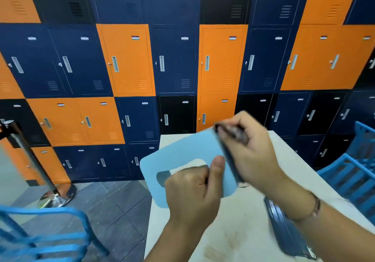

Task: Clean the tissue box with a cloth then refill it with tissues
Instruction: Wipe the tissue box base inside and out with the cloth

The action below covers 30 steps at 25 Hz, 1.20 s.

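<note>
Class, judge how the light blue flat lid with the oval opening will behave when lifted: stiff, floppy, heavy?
Probably stiff: the light blue flat lid shows no sag though the left hand grips only its opening's rim. Likely light: it is held by its edges above the pale table.

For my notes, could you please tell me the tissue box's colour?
The tissue box is light blue, clearest in the head view.

Light blue tissue box (182, 152), oval slot, held tilted, dark blurred cloth (233, 133) against its right edge
</note>
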Tool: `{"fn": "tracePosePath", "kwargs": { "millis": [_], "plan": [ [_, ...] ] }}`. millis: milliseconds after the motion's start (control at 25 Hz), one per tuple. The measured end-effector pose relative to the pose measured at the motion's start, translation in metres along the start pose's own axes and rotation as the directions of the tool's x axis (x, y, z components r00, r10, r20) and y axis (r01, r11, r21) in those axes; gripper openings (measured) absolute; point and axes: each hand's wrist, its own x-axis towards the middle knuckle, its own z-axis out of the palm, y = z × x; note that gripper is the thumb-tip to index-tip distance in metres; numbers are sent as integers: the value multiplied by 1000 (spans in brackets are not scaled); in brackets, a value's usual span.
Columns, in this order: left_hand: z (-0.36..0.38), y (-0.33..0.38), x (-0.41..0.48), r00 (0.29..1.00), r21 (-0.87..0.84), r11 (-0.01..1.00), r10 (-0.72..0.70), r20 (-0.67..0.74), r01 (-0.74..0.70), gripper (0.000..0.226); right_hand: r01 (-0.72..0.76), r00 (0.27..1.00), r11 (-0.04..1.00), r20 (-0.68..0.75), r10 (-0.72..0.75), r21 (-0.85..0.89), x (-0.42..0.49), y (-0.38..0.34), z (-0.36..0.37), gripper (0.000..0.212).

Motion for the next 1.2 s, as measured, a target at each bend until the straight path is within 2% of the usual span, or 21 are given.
{"fn": "tracePosePath", "kwargs": {
  "millis": [80,120,200,240,280,320,360,400,480,560,600,680,720,800,880,960,1040,1120,1200],
  "plan": [
    [3,2,-5,996,30,996,87,3,-87,63,-66,993,998,-97,67,16,7,4,-6,8],
    [4,3,-6,996,9,997,82,-16,-82,63,-20,994,1000,-104,20,1,-1,3,-5,6],
    [2,-1,-5,996,-42,996,70,-62,-73,61,182,981,975,-37,-188,-129,-26,0,0,4],
    [0,-4,-5,996,-72,995,63,-69,-68,61,208,977,965,-12,-213,-161,-31,2,-3,4],
    [-1,-6,-5,998,-127,991,33,-62,-41,62,125,991,977,-21,-130,-173,-26,6,-12,5],
    [-3,-5,-5,998,-195,981,-29,-55,17,64,-59,996,991,-73,51,-117,-16,12,-22,6],
    [-3,-7,-7,994,-266,960,-102,-39,88,65,-255,961,967,-108,254,9,-8,16,-33,7],
    [-5,-7,-7,986,-353,924,-164,-7,151,65,-391,903,906,-123,412,160,-3,17,-41,7],
    [-5,-8,-8,952,-549,784,-294,85,291,67,-486,809,786,-144,570,381,-5,12,-48,7],
    [-5,-7,-7,870,-707,539,-436,231,458,69,-514,755,682,-104,648,521,-14,3,-48,9],
    [-5,-7,-6,845,-739,461,-460,275,491,69,-527,743,635,-57,667,565,-17,-4,-47,10],
    [-3,-3,-6,842,-737,450,-444,306,505,70,-512,767,623,-11,641,592,-17,-7,-46,7],
    [0,-4,-7,846,-720,475,-434,309,506,73,-464,806,696,-65,589,548,-17,-6,-45,8],
    [10,-5,-13,855,-648,562,-394,338,515,75,-302,910,915,-206,361,269,-15,-4,-42,12],
    [21,-7,-16,846,-634,564,-413,339,529,67,-136,977,991,-169,132,-13,-15,-3,-39,13],
    [25,-5,-11,779,-693,414,-518,354,590,64,-111,994,992,-17,110,-54,-20,0,-46,15],
    [27,-11,-3,704,-762,239,-610,364,601,49,-262,958,956,153,242,131,-24,-3,-58,13],
    [24,-20,7,629,-801,84,-670,395,593,46,-485,875,774,211,437,408,-24,-3,-72,20],
    [18,-23,13,579,-814,-69,-669,467,577,49,-510,819,597,140,556,619,-23,-1,-88,26]
  ]
}}
